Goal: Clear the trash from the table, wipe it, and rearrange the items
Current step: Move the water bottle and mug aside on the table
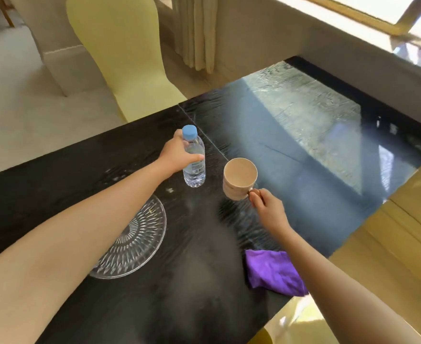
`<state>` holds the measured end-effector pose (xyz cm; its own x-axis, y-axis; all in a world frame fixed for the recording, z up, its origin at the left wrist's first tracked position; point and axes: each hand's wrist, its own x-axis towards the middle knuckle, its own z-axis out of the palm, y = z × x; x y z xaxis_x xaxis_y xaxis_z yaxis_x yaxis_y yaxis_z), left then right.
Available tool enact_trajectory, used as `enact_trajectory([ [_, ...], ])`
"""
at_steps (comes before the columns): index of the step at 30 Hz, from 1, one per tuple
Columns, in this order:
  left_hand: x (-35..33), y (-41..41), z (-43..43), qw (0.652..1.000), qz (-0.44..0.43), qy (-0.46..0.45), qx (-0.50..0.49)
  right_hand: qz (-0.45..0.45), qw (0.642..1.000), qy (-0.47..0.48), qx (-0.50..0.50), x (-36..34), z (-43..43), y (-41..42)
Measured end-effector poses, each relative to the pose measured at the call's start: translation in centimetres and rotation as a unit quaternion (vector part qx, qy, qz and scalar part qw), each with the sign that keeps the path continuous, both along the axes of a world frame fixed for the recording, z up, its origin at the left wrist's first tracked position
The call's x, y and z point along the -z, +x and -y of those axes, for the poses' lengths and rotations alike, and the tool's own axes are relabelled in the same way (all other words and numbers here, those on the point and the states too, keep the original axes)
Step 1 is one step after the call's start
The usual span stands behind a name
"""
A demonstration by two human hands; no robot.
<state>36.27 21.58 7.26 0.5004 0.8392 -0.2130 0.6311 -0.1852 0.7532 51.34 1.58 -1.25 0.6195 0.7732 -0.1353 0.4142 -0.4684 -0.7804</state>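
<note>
L hand (179, 155) wraps bottle (194, 162); R hand (266, 207) pinches cup (239, 178) handle, mostly hidden. L forearm covers part of plate (139, 234); cloth (274, 271) under R forearm on bench (80, 165).

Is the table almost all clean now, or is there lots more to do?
Nearly there. No trash shows on the table, and the purple cloth lies put down near the edge, so wiping looks done. Now the left hand holds the water bottle and the right hand holds the cup by its handle. Left: placing them, maybe the glass plate.
</note>
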Motion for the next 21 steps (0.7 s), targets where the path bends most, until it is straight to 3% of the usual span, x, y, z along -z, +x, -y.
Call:
enact_trajectory([
  [9,4.1,10.4,-1.2,0.999,0.008,-0.014,0.029,-0.009,0.995,0.0,0.099,4.9,1.6,6.9],
  [21,6.3,12.5,-1.6,1.0,0.019,-0.007,0.023,-0.051,0.992,0.003,0.113,6.4,0.1,7.0],
])
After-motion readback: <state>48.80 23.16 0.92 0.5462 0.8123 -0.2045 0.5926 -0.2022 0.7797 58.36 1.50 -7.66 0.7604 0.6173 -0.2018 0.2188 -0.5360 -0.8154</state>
